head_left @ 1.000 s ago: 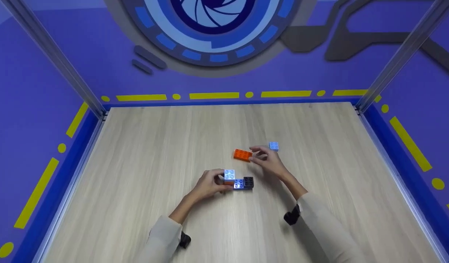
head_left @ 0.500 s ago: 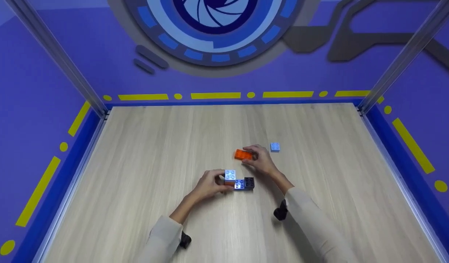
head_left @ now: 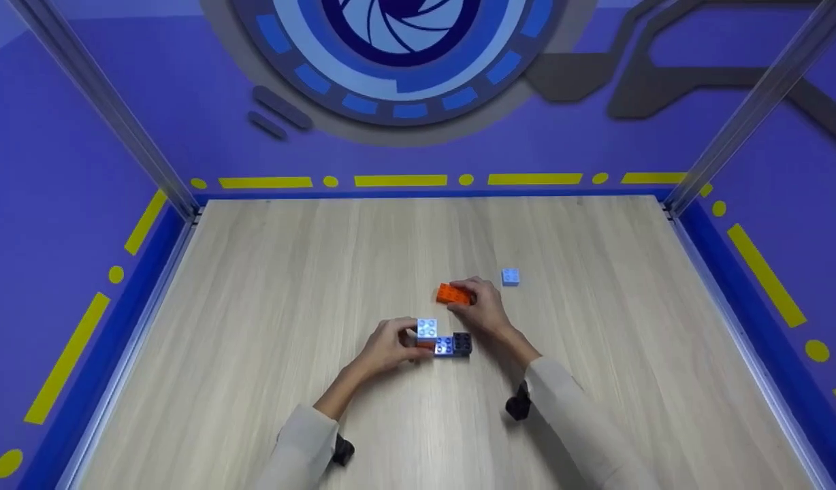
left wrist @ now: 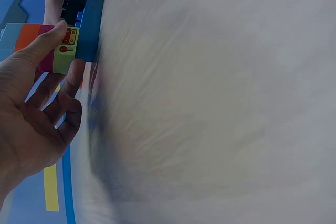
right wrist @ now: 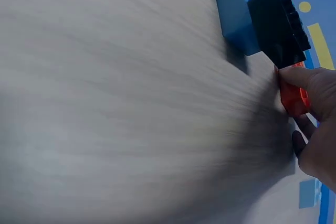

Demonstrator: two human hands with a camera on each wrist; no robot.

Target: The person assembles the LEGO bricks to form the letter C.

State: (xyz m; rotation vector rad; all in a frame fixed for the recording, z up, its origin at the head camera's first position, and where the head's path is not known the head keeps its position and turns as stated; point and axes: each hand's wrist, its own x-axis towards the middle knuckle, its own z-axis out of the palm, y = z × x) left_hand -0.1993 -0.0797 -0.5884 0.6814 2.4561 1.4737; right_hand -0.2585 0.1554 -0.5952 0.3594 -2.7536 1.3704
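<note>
My left hand (head_left: 384, 346) grips a stack of toy building bricks between thumb and fingers. From the top, the stack runs light blue (head_left: 427, 327), orange (left wrist: 27, 36), magenta (left wrist: 46, 59) and a light green printed brick (left wrist: 63, 61). Beneath it lies a longer blue brick (left wrist: 90, 30), whose right end carries a black brick (head_left: 462, 341). Just behind that build, my right hand (head_left: 486, 306) pinches an orange-red brick (head_left: 452, 294) by its right end. Part of this brick is covered by the fingers.
A loose light blue brick (head_left: 510, 277) lies on the wooden tabletop (head_left: 309, 272), behind and right of my right hand. Purple-blue panels (head_left: 118, 68) with yellow marks enclose the table at the back and sides.
My right hand has moved left onto the orange-red brick and now pinches it. That brick has come slightly nearer. My left hand keeps its hold on the stack.
</note>
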